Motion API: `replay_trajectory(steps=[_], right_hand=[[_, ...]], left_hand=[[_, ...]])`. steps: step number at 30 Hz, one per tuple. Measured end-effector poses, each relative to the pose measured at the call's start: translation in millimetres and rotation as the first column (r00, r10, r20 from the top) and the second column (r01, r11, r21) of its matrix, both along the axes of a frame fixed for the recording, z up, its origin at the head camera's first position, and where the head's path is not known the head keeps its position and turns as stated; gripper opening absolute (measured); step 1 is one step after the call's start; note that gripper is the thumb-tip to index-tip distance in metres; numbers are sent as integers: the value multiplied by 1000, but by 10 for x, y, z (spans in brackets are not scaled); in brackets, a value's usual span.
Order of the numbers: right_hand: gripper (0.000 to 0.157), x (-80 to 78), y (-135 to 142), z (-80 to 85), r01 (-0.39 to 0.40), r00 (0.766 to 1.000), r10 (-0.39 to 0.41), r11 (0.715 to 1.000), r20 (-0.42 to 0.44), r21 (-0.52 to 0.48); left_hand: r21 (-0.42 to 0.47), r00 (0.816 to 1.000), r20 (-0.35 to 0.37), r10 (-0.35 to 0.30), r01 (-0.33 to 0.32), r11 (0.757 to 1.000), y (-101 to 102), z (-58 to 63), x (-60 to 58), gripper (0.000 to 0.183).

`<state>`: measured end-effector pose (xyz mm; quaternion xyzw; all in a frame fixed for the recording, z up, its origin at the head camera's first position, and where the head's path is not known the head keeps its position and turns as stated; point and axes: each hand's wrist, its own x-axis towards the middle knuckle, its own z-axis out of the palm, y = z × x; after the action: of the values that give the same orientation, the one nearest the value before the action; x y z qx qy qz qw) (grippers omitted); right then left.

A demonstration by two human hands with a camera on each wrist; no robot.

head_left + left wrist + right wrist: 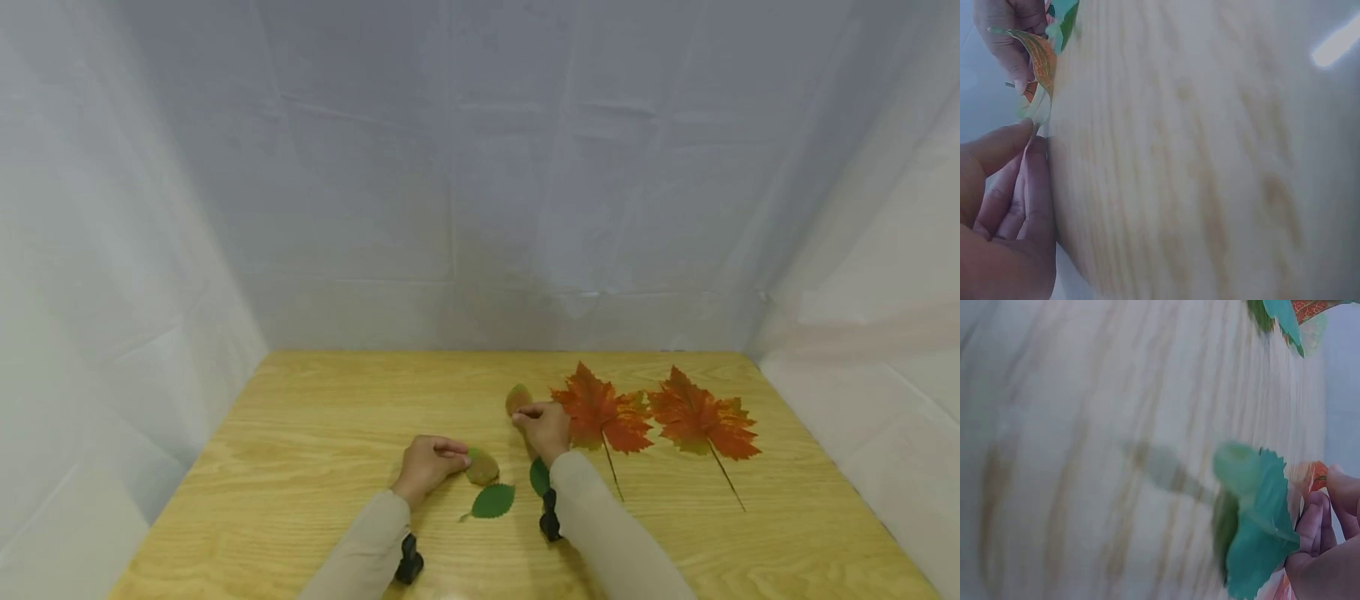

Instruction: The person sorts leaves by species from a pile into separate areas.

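Observation:
My left hand (431,468) pinches the edge of a small orange-brown leaf with a green tip (483,468) between thumb and fingers, low over the table. A similar orange-green leaf (518,398) is pinched by my right hand (545,427), farther back. Just below the left leaf lies a green leaf with a toothed edge (492,502). Another green leaf (539,477) sits by the right wrist, partly hidden by the sleeve; in the right wrist view this green leaf (1263,531) stands curled up from the wood.
Two large red-orange maple leaves, one nearer (600,408) and one farther right (697,412), lie with their stems toward the front. The wooden table (315,433) ends at a pale hanging sheet (480,208) at the back and sides.

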<state>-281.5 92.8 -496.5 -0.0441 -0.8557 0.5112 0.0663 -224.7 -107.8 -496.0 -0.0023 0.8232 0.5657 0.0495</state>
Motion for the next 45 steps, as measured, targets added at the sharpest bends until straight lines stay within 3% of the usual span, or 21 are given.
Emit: replay_trajectory(steps=[17, 30, 34, 37, 41, 45], right_hand=[[9, 3, 124, 10, -120, 993, 119, 992, 15, 44], [7, -29, 124, -30, -128, 992, 129, 990, -7, 51], [7, -39, 137, -52, -139, 990, 139, 989, -7, 48], [6, -40, 145, -53, -144, 990, 144, 989, 0, 44], [7, -40, 146, -50, -157, 988, 157, 986, 8, 48], [7, -41, 147, -52, -169, 986, 168, 985, 15, 43]], left_hand=[[-96, 997, -9, -80, 78, 992, 32, 100, 27, 25], [-143, 994, -59, -87, 78, 987, 34, 85, 22, 23], [-83, 992, -27, -126, 123, 989, -6, 74, -3, 20], [14, 989, 19, -144, 143, 990, -55, 94, -45, 16], [123, 992, 57, -111, 103, 987, -97, 162, -136, 12], [133, 998, 37, -59, 54, 990, -89, 243, -240, 13]])
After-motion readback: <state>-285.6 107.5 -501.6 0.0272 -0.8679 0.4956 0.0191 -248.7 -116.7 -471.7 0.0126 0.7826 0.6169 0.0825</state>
